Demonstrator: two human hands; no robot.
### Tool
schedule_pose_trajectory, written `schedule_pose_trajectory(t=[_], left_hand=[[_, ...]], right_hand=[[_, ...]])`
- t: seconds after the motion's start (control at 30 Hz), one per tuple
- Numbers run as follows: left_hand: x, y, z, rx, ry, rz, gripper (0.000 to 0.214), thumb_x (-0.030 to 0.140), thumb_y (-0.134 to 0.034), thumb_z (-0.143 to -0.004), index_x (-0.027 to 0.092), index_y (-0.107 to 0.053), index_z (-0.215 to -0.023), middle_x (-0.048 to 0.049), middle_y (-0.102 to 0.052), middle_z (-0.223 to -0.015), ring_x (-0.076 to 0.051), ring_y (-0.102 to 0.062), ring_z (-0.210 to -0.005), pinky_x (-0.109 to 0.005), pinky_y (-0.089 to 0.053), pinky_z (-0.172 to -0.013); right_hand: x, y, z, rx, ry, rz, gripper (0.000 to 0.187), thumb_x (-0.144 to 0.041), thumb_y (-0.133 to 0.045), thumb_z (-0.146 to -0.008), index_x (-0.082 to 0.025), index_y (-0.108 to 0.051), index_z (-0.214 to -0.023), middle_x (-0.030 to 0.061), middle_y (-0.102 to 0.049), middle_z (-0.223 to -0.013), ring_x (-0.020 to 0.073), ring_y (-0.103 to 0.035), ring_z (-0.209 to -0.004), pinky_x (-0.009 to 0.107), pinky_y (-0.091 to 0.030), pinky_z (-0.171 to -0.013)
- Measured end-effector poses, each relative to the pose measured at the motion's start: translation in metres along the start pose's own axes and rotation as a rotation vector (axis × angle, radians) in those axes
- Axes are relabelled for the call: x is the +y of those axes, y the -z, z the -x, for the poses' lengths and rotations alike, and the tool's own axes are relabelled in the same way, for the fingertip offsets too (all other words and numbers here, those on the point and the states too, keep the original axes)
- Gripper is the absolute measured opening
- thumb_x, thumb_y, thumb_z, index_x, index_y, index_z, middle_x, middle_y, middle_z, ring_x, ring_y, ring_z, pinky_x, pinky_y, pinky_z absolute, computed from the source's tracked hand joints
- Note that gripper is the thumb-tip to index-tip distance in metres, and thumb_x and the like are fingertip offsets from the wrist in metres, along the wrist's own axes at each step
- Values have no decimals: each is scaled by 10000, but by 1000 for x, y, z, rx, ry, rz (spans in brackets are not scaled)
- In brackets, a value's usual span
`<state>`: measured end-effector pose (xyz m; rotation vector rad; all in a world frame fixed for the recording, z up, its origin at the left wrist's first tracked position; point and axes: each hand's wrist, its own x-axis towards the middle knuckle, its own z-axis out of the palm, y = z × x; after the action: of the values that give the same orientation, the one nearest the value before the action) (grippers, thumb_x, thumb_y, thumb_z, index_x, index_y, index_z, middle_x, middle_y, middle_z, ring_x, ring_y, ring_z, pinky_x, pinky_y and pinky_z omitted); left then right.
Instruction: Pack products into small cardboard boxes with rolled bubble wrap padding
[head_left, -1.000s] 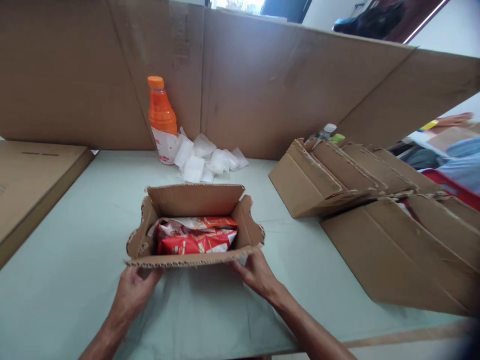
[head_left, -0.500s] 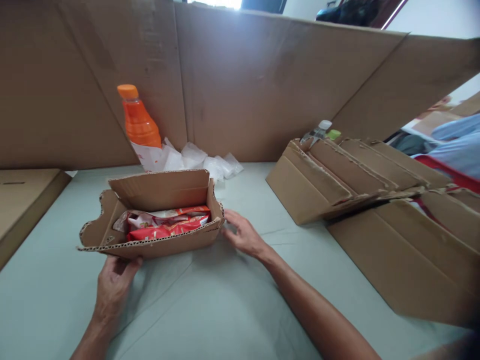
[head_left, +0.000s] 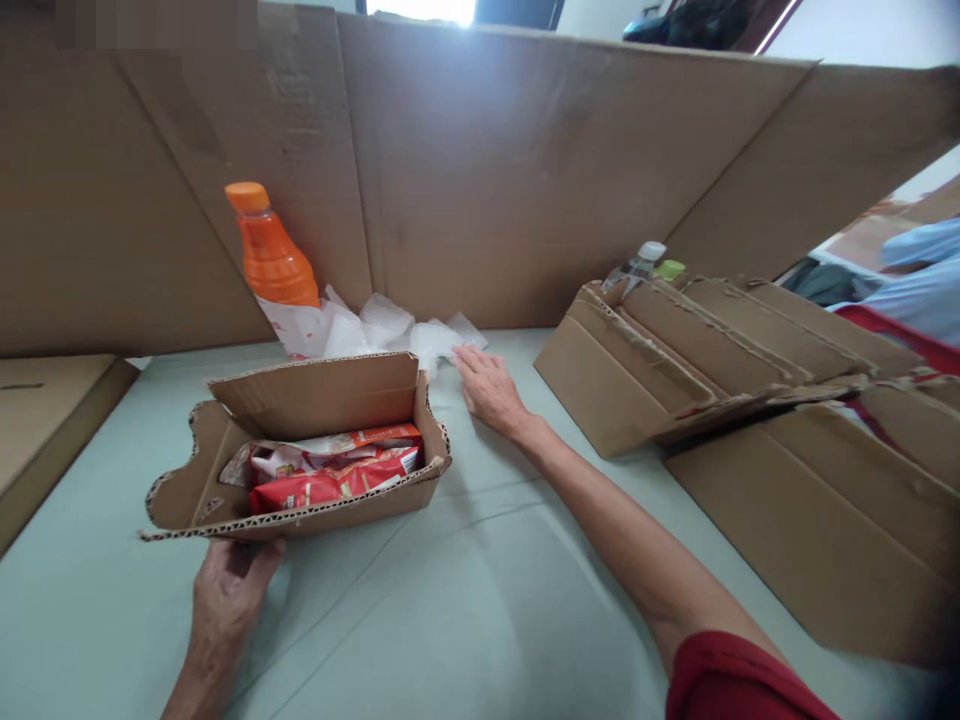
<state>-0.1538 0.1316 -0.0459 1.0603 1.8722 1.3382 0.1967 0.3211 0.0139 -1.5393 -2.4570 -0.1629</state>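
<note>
My left hand [head_left: 229, 590] grips the near left side of an open cardboard box [head_left: 315, 385], its fingertips partly hidden under the box's lower edge. Inside the box lie red snack packets [head_left: 337, 480] and a pinkish-white packet [head_left: 277, 463]. My right hand [head_left: 491, 390] reaches beyond the box's right end, fingers stretched out and nothing held. Its fingertips are at the edge of crumpled translucent white plastic packets [head_left: 431, 340]; whether they touch is unclear. An orange bottle [head_left: 274, 255] with a white lower label leans at the back, its base hidden.
Cardboard dividers [head_left: 720, 340] stand at right, with a white-capped clear bottle [head_left: 641, 262] and a green cap [head_left: 669, 270] behind. A flat cardboard box [head_left: 56, 410] is at left. A tall cardboard wall [head_left: 510, 180] closes off the back. Blue fabric [head_left: 922, 270] shows far right.
My right hand has left the box's right end and moved forward to the white plastic packets. My left hand stays at the box. The view has shifted slightly.
</note>
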Motion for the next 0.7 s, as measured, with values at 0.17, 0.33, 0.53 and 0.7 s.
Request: schedule_pose_trajectory(t=[0.17,0.33,0.53,0.7], left_hand=[[5,-3,0,23,26,1,449,497,-766,-596,198,-605,-890,-26,-643,-768,-232,-627,-776,-346,-532,-722],[22,-1,1,-79,16,84,527,482,-763,-564,184,-596,-965,-48,-661,-864,-257,-643,-884,-370,-538,-821],[26,13,27,-50,30,129,844,483,-763,-636,193,-489,-1379,-153,-572,-1389,-341,-556,-1280,-515,-423,-1103],[8,19,74,24,-1,119,839,488,-742,-716,205,-456,-1451,-182,-543,-1444,-346,-548,-1298,-579,-420,-1106]], right_hand=[[-11,51,53,313,-35,-22,479,-176,-482,-944,-145,-542,-1418,164,-537,-1503,324,-464,-1412,514,-392,-1094],[-16,94,104,498,-53,2,361,-220,-504,-966,-157,-633,-1297,157,-657,-1362,298,-575,-1312,476,-434,-1064],[-46,97,154,478,227,-361,265,-95,-565,-917,-220,-703,-1107,77,-777,-1127,233,-678,-1187,418,-522,-981],[-81,86,200,-41,308,-943,225,-105,-587,-899,-230,-759,-974,51,-785,-1110,200,-682,-1184,401,-525,-1022]])
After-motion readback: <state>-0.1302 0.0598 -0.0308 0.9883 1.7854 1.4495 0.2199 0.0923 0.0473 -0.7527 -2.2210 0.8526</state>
